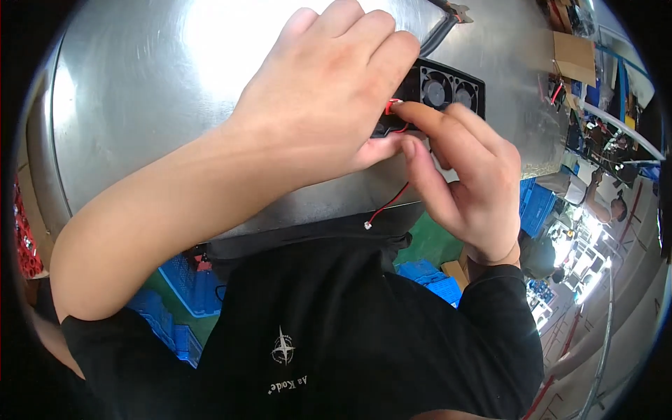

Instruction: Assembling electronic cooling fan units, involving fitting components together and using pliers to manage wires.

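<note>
A black housing with small round fans [448,87] set in it lies on the metal worktop. My left hand [325,87] is closed over its left part, knuckles up, and hides that end. My right hand [472,175] reaches in from the right with bent fingers. Its index fingertip presses at a red wire [390,106] by the housing's near side, and the thumb is close below; the exact grip is partly hidden. From beneath the hands a thin red and black lead [386,206] hangs toward the table's near edge, ending in a small white connector [368,225].
Cutting pliers [458,14] with dark handles lie beyond the housing. The shiny metal worktop [140,91] spreads to the left. Blue crates [196,287] stand on the green floor below. A cardboard box [574,57] is at the far right, and other people sit farther off.
</note>
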Tool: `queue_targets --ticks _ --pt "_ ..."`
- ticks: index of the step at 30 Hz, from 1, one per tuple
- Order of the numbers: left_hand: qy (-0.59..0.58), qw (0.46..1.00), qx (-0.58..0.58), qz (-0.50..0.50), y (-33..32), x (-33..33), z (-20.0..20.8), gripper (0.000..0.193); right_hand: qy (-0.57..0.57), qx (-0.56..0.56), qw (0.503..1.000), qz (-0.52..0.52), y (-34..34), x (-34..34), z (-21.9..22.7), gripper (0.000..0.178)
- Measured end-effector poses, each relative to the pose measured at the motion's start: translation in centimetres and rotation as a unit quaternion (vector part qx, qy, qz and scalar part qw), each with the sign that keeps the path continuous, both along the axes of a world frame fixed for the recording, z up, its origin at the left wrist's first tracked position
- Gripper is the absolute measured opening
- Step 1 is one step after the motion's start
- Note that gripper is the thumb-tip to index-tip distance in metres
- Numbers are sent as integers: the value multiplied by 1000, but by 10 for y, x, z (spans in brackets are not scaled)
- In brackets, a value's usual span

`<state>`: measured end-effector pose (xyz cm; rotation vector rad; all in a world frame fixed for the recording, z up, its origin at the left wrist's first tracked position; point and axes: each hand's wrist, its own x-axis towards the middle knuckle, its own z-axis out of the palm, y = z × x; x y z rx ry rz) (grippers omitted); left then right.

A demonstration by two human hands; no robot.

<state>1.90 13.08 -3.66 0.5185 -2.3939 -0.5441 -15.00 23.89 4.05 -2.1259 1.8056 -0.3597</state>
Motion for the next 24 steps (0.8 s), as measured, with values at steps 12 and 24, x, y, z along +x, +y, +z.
queue_targets --ticks 12,24 --pt "-6 998 38 -54 -13 3 -11 72 64 -23 997 -28 18 13 -5 40" --pt "3 997 33 -64 -13 -6 -11 61 62 6 998 6 16 4 2 50"
